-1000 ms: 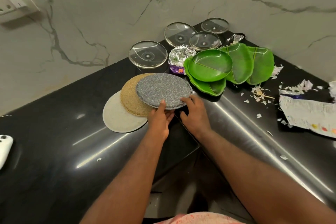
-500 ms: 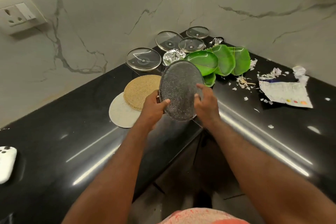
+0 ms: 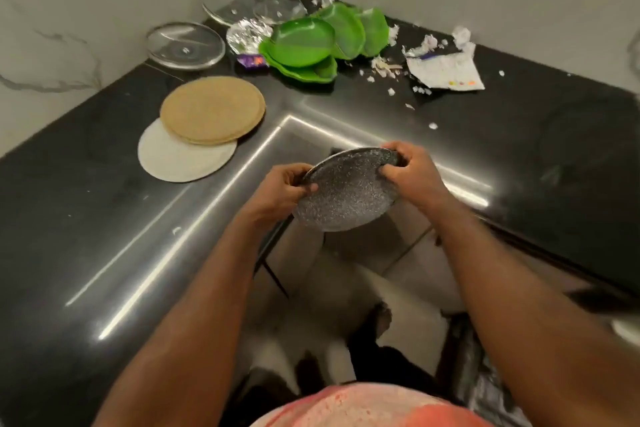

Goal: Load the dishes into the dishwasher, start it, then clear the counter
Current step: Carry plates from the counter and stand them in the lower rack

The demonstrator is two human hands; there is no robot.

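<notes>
Head view.
- Grey speckled plate [image 3: 346,198]: held tilted in the air, just off the inner corner of the black worktop [image 3: 104,218], above the floor.
- Left hand [image 3: 282,189]: fingers [image 3: 294,180] curled round the plate's left rim.
- Right hand [image 3: 414,175]: fingers pinching the far right rim.
- Tan plate [image 3: 211,109]: on the worktop, overlapping a white plate [image 3: 173,160].
- Green plates [image 3: 301,45]: overlapping in the corner.
- Glass lids [image 3: 185,45], crumpled foil [image 3: 247,33]: beside them.
- Torn paper [image 3: 446,71], scraps: to the right.

Bare counter [image 3: 86,218] at left; tan plates [image 3: 212,108], green plates [image 3: 304,45], paper scraps [image 3: 445,71] crowd back corner.
</notes>
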